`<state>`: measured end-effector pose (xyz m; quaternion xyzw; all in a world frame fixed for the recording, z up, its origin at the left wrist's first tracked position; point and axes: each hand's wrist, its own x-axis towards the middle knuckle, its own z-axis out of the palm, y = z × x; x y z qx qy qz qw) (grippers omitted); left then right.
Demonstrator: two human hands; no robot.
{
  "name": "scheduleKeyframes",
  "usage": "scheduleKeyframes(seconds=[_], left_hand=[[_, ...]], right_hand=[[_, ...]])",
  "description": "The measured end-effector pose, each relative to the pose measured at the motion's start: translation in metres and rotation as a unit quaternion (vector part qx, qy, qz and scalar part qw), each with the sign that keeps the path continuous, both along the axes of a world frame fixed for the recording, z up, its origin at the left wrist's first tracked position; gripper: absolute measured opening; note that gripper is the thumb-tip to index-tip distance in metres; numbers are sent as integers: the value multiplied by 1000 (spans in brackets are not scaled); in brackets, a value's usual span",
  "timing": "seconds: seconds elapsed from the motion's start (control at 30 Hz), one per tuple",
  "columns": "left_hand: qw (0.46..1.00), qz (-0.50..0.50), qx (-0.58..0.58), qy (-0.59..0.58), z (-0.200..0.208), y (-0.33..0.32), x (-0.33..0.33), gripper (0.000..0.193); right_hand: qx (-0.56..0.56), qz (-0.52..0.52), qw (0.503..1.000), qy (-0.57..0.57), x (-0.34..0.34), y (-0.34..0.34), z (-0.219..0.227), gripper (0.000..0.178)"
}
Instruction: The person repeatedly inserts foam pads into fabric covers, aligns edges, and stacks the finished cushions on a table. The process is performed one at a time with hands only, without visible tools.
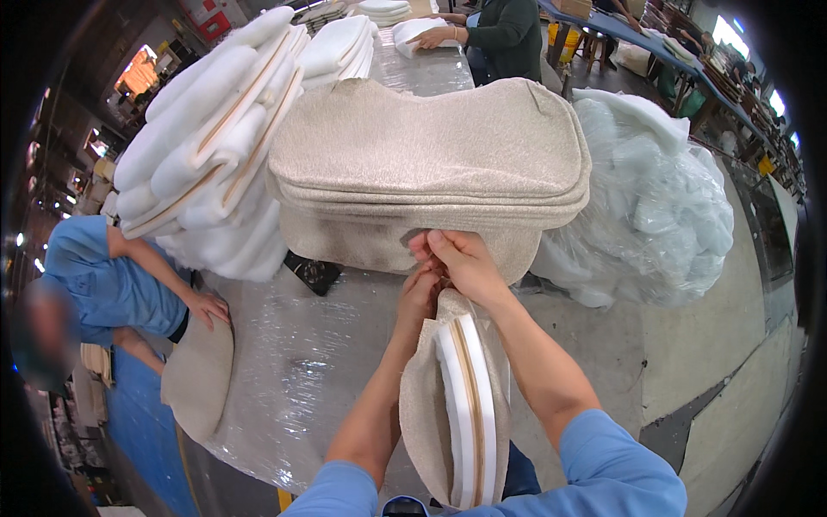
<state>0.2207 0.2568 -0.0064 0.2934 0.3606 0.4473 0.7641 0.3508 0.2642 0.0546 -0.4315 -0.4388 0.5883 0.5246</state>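
Observation:
A beige fabric cushion cover [418,405] stretches from my hands back toward my body, its long side gaping. Inside it sits a white padding insert [476,405] with a tan layer along its middle. My left hand [419,300] is closed on the cover's narrow far end. Just above it, my right hand [465,265] is closed, thumb against fingers; whatever is in that pinch is too small to make out. Directly beyond my hands lies a stack of beige cushion covers [422,142], the lowest one reaching under my right fingertips.
Tall folded white padding inserts [215,112] rise at the left, near a small black item [312,272] on the plastic-covered table [301,370]. A clear bag of white filling [637,207] bulges at the right. A co-worker's hand [208,307] rests on another cover [202,375]; another person [508,39] handles padding at the far end.

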Motion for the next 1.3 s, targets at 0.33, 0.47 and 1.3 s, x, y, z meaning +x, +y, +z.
scheduleKeyframes(seconds=[0.33, 0.47, 1.3], left_hand=[[995, 69, 28, 64, -1, -4, 21, 30], [991, 79, 61, 88, 14, -10, 24, 31], [891, 94, 261, 359, 89, -99, -14, 14]], right_hand=[[218, -102, 968, -65, -17, -20, -21, 63], [244, -105, 961, -78, -13, -27, -26, 59], [252, -110, 939, -206, 27, -108, -9, 23]])
